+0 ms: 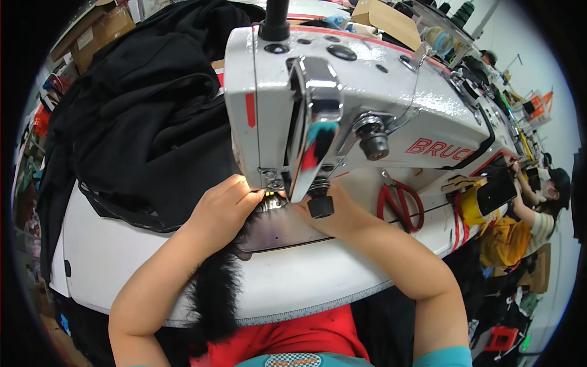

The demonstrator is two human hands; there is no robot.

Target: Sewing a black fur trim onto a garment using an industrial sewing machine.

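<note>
At the needle of a white sewing machine (361, 79), my left hand (225, 207) has its fingers pressed together beside the presser foot (273, 200). A strip of black fluffy trim (214, 296) runs from under these fingers, over the table's front edge, towards my lap. My right hand (335, 214) is on the other side of the foot, its fingertips mostly hidden behind a black knob (321, 207). A large heap of black fabric (153, 122) lies left of the machine, reaching up to my left hand. A small light glows at the needle.
Scissors with red handles (400, 205) lie under the machine's arm, right of my right hand. Further right are a yellow container (471, 211) and a dark phone-like slab (496, 194). Another person (538, 208) works at the right. Cardboard boxes (101, 37) stand at the far left.
</note>
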